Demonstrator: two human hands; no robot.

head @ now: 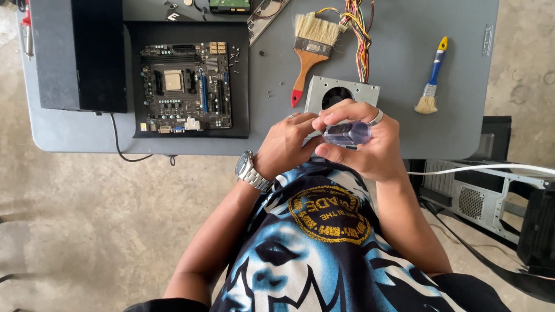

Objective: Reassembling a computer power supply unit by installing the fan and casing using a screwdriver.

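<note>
Right now the fingers [338, 115] of the right hand [370, 144] curl around a clear bluish screwdriver handle [347, 133], while the left hand [286, 144] pinches its end, over the tabletop's [404, 58] near edge. Behind them sits a grey power supply [341, 92]. Toward the left edge, the bare motherboard [186, 86] lies out of its case, loose screws [234, 55] beside it; refitting looks undone.

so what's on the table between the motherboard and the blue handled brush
In the head view: a wide brush with a red-orange handle, a grey fan housing and loose screws lie between motherboard and blue-handled brush.
</note>
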